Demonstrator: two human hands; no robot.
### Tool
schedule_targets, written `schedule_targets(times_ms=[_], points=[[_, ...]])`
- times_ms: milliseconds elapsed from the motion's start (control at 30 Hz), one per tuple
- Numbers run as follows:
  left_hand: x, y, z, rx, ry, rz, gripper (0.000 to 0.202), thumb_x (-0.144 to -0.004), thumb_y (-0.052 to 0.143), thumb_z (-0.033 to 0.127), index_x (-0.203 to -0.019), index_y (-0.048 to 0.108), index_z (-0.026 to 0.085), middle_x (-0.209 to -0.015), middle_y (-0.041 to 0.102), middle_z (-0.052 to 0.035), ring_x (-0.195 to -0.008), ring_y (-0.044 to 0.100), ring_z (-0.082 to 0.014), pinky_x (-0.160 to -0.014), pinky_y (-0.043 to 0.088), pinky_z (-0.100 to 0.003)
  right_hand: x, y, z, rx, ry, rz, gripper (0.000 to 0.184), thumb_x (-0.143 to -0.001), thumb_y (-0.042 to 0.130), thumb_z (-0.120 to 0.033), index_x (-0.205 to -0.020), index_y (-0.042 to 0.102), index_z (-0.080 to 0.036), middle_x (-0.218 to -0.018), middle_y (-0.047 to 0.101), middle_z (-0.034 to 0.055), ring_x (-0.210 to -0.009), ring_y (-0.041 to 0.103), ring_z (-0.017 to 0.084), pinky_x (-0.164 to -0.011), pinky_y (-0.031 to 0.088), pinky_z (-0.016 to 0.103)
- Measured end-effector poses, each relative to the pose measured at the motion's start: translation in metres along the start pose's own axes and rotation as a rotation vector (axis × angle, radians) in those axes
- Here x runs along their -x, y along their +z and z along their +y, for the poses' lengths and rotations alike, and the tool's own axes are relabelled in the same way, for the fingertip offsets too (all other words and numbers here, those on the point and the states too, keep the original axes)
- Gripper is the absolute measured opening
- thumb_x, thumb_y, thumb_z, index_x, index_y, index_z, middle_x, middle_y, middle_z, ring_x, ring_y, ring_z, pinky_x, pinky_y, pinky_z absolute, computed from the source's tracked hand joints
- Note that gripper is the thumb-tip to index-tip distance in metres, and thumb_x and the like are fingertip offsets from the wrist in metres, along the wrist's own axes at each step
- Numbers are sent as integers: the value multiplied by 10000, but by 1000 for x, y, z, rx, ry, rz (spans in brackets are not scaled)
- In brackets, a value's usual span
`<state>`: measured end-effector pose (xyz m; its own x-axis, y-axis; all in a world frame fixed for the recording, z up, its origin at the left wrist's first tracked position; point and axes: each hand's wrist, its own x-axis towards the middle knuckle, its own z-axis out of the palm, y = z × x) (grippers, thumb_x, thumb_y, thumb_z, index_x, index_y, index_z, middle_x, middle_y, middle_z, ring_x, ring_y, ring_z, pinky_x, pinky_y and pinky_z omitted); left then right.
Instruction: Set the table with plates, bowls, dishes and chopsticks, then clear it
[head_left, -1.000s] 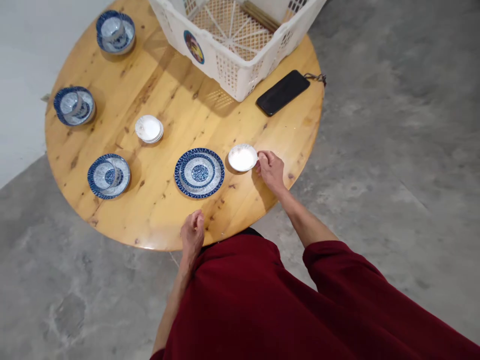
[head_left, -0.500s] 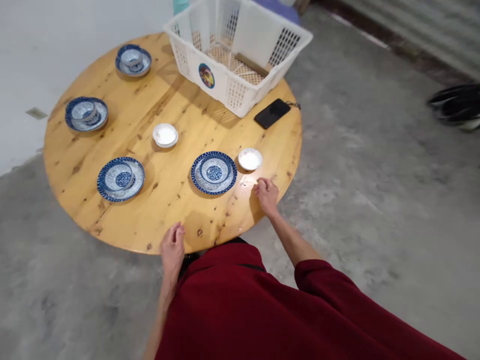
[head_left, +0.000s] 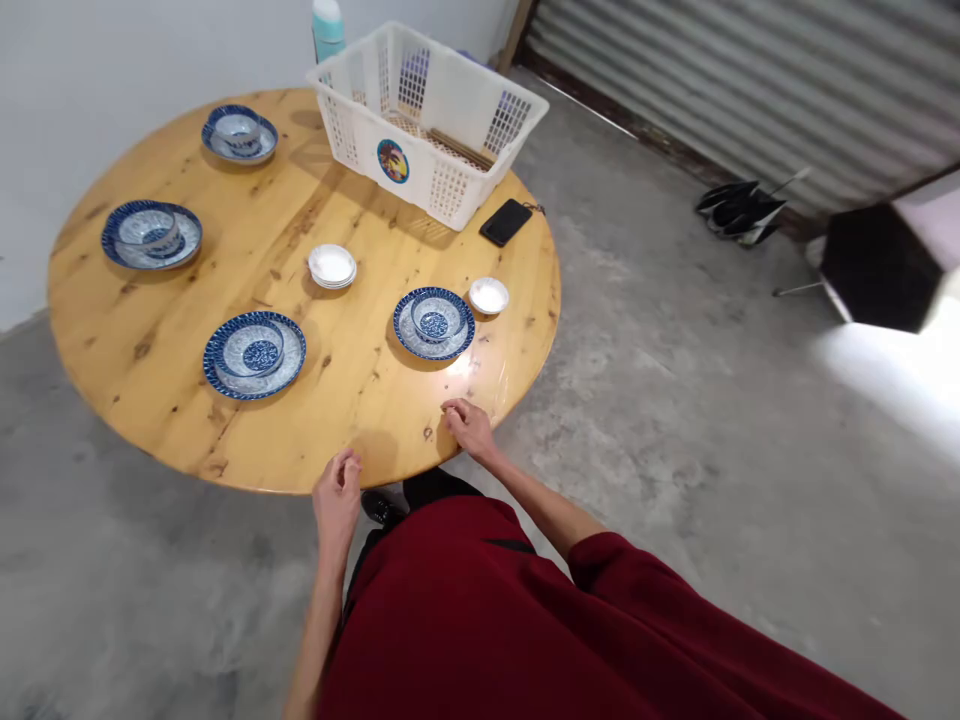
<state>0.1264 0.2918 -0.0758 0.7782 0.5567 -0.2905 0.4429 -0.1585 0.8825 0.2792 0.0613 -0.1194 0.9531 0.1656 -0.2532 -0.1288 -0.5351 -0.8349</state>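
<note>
My left hand [head_left: 337, 495] is at the near edge of the round wooden table [head_left: 180, 420], its fingers curled in with nothing in them. Farther right, my right hand [head_left: 469, 425] hovers low over the tabletop, empty, its fingers loosely bent and a little apart. Beyond it sits a blue-and-white plate [head_left: 405, 338] with a small bowl [head_left: 435, 320] on top. A white saucer [head_left: 489, 295] lies just to the right of that plate. Another plate [head_left: 289, 370] bearing a bowl [head_left: 253, 350] stands left of centre, and stacked white saucers [head_left: 332, 266] lie behind.
Two more plates, one at the left [head_left: 116, 252] and one at the back [head_left: 214, 147], each carry a bowl. A white plastic basket [head_left: 420, 185] holds chopsticks [head_left: 461, 148]. Near it are a phone [head_left: 506, 222] and a turquoise bottle [head_left: 328, 35]. Umbrellas [head_left: 739, 212] lie on the floor.
My right hand has drawn back from beside the white saucer toward the table's near edge. My left hand has barely moved. The view has swung to the right; the dishes stay put.
</note>
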Motion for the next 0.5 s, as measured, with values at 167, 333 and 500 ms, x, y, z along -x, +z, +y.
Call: schedule_targets(times_ms=[167, 333, 500], points=[[-19, 8, -2, 5, 17, -98, 477, -905, 507, 523, -1155, 687, 159, -1031, 764, -132, -941, 745, -250, -848, 584, -361, -10, 8, -12, 47, -16, -73, 322, -869, 429, -358, -975, 689, -202, -709, 671, 12, -654, 634, 167, -672, 512, 275], [-46, -4, -1, -43, -2, -100, 478, -894, 512, 536, -1128, 690, 159, -1018, 764, -131, -933, 744, -254, -834, 589, -368, -41, 32, -44, -49, -68, -139, 324, -880, 427, -373, -974, 680, -194, -735, 680, 17, -601, 611, 152, -656, 497, 273], [-91, -10, 28, -100, 32, -90, 387, -904, 525, 466, -1101, 701, 184, -1000, 773, -112, -923, 748, -240, -847, 594, -361, -112, 66, -105, -112, -107, -150, 422, -904, 405, -362, -1179, 641, -146, -865, 722, 65, -656, 653, 179, -698, 533, 306]])
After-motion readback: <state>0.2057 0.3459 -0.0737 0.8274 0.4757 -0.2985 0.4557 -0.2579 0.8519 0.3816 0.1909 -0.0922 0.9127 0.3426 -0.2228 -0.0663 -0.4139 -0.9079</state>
